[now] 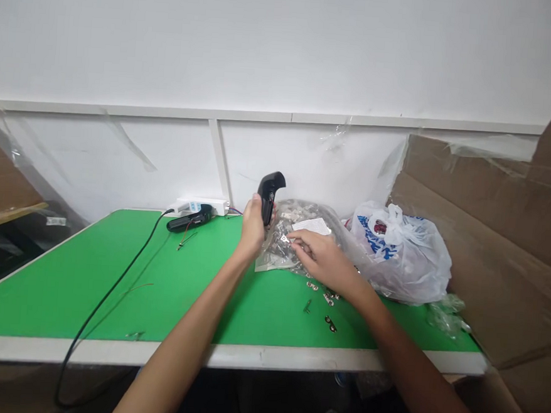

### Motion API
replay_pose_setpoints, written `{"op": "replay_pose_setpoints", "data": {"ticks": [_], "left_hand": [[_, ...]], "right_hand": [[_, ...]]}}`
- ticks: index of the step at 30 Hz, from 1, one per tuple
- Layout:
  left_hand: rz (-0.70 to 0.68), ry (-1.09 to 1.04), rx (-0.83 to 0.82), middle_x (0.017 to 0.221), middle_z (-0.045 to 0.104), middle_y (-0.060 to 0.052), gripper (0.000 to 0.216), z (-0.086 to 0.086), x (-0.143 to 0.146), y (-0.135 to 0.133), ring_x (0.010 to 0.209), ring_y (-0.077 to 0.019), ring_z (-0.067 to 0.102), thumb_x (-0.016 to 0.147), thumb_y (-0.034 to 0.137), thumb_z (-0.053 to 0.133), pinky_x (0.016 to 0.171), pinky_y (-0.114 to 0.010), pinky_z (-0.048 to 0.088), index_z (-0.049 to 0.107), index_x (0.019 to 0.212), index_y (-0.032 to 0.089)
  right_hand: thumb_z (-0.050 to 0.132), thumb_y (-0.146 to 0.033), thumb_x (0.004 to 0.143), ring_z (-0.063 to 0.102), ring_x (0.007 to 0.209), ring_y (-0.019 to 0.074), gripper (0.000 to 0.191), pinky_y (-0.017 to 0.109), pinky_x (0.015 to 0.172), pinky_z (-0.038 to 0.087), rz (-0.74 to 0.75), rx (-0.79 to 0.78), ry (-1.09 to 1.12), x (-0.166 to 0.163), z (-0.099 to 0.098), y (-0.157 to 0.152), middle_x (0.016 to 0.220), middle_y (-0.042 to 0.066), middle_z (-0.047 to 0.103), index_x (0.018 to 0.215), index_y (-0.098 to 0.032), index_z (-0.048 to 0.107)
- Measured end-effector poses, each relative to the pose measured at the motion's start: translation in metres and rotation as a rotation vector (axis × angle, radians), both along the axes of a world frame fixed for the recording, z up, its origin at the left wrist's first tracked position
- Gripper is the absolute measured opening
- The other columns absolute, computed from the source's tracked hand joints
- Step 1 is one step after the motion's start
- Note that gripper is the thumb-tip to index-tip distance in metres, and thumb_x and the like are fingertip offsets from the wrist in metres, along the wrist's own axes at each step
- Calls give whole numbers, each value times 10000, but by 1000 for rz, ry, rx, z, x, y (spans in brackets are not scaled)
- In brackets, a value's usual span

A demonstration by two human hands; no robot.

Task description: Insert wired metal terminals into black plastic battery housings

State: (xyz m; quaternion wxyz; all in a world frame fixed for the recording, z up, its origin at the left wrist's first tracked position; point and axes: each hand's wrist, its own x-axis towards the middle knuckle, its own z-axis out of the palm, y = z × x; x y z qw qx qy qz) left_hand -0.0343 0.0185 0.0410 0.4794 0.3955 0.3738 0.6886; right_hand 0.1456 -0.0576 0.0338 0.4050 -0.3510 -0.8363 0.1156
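My left hand [253, 225] is closed around a black curved plastic handle [269, 190], held upright above the green table [110, 283]. My right hand [317, 255] reaches into a clear plastic bag of small metal parts [298, 217] just right of the handle. Its fingers are pinched on one small metal piece [284, 238]. A white label lies on top of that bag.
Several loose metal clips [328, 298] lie on the table under my right forearm. A white plastic bag with blue print [404, 253] sits to the right, cardboard [490, 246] beyond it. A black tool [189, 219], its cable and a white power strip [204, 205] are at the back.
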Motion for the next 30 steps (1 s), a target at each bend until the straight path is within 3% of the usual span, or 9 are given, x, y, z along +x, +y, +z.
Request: {"op": "replay_pose_setpoints", "data": {"ticks": [2, 5, 11, 18, 23, 30], "left_hand": [[-71, -110, -39, 864, 727, -76, 506, 9, 1, -4, 573, -113, 598, 1057, 604, 484, 454, -206, 379, 690, 992, 146], [-222, -187, -127, 884, 752, -111, 529, 15, 3, -12, 560, -122, 619, 1078, 556, 428, 433, -215, 414, 712, 997, 117], [-396, -21, -145, 838, 753, -108, 499, -1, 13, -18, 604, -162, 649, 1065, 527, 434, 465, -240, 470, 733, 977, 137], [-464, 182, -37, 719, 675, -42, 499, -22, 22, -13, 604, -179, 629, 929, 683, 620, 511, -265, 485, 669, 990, 190], [-478, 193, 1, 757, 642, -5, 533, -21, 25, -20, 630, -171, 620, 838, 708, 729, 548, -273, 526, 617, 992, 210], [-515, 218, 33, 893, 624, 1, 573, -18, 26, -27, 730, -159, 618, 807, 688, 783, 625, -266, 551, 626, 1099, 221]], "right_hand": [[531, -239, 1052, 699, 900, 203, 222, 344, 836, 534, -14, 65, 94, 0, -2, 3, 1100, 67, 783, 1178, -226, 714], [579, -269, 1040, 662, 768, 189, 207, 335, 754, 539, -63, 119, 184, 0, -3, 5, 977, 47, 768, 1168, -232, 738], [576, -275, 1040, 677, 827, 206, 181, 350, 792, 537, -145, 193, 233, 5, 0, 11, 954, 52, 767, 1020, -228, 750], [526, -285, 1053, 676, 873, 222, 206, 347, 848, 525, -366, 211, 149, 12, -5, 17, 947, 82, 740, 1010, -213, 714], [503, -261, 1067, 705, 963, 241, 218, 349, 898, 527, -404, 245, 29, 10, -8, 16, 1037, 114, 757, 1038, -208, 713], [480, -243, 1077, 711, 933, 235, 236, 334, 828, 510, -432, 257, -35, 8, -10, 16, 1053, 121, 758, 1070, -180, 707]]}}
